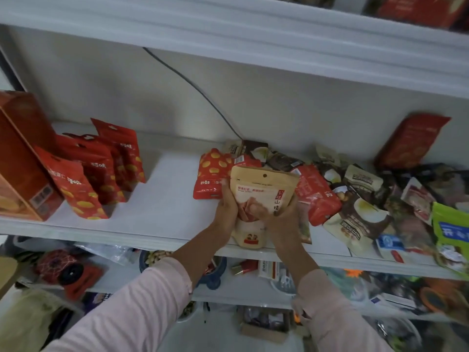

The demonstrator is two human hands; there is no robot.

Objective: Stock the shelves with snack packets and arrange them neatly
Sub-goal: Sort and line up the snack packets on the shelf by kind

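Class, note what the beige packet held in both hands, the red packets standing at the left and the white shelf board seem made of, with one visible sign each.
Beige packet: likely matte paper-look film; dull surface, punched hang hole.
Red packets: probably printed plastic film; slight sheen, creases.
Shelf board: smooth white coated panel; metal or wood unclear.

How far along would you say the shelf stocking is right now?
Done: a row of red packets stands upright at the left of the shelf, beside an orange box. In hand: left hand and right hand grip a beige packet near the front edge. Left: the jumbled heap of packets on the right, plus one flat red packet.
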